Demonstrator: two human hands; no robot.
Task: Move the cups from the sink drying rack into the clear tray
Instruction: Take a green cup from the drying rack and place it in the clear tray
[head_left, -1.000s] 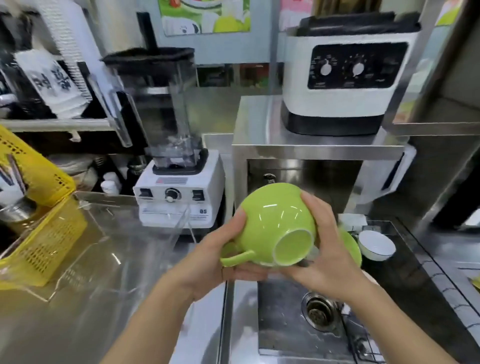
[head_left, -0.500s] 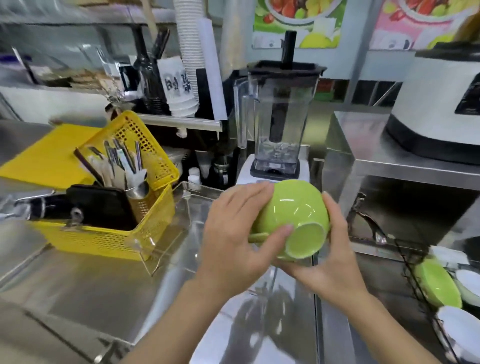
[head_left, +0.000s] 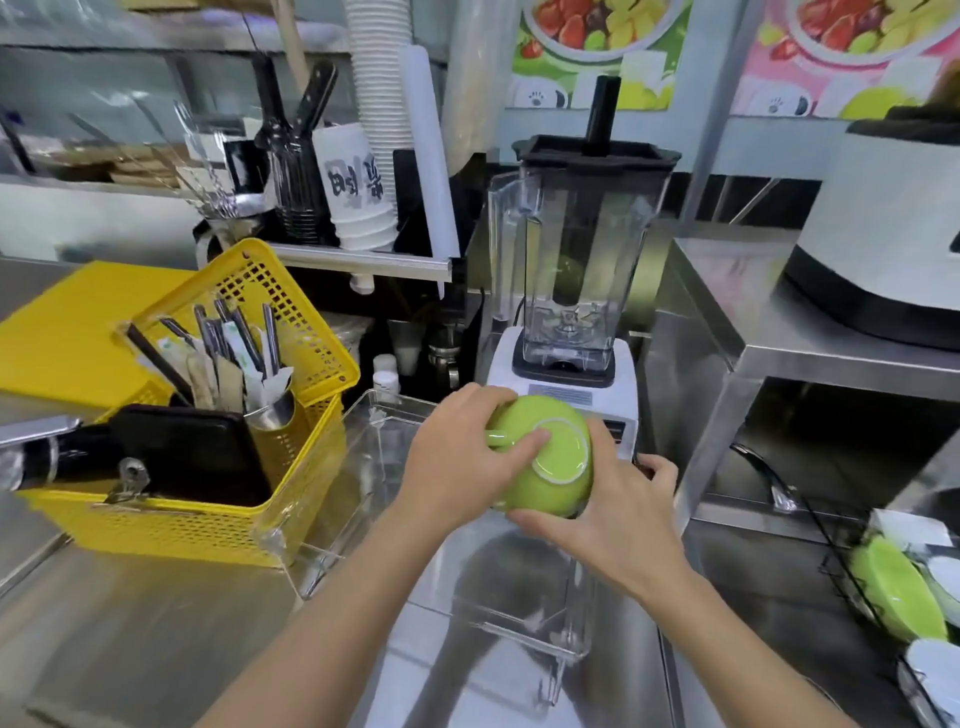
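A lime-green cup (head_left: 550, 480) is upside down, its base ring facing me, over the far part of the clear tray (head_left: 519, 629). My left hand (head_left: 457, 462) grips its left side by the handle, with a thumb on the base. My right hand (head_left: 618, 525) cups its right and near side. At the lower right the black wire drying rack (head_left: 836, 566) holds another green cup (head_left: 898, 592) and white cups (head_left: 935, 675).
A yellow basket (head_left: 197, 525) with cutlery stands left of the tray, touching it. A blender (head_left: 571, 291) stands just behind the tray. A steel shelf (head_left: 769, 338) with a white appliance rises at the right. Steel counter (head_left: 130, 623) lies at the front left.
Both hands carried the green cup from above the sink leftwards and down over the clear tray, turning it until its base faces up. The view swung left with them.
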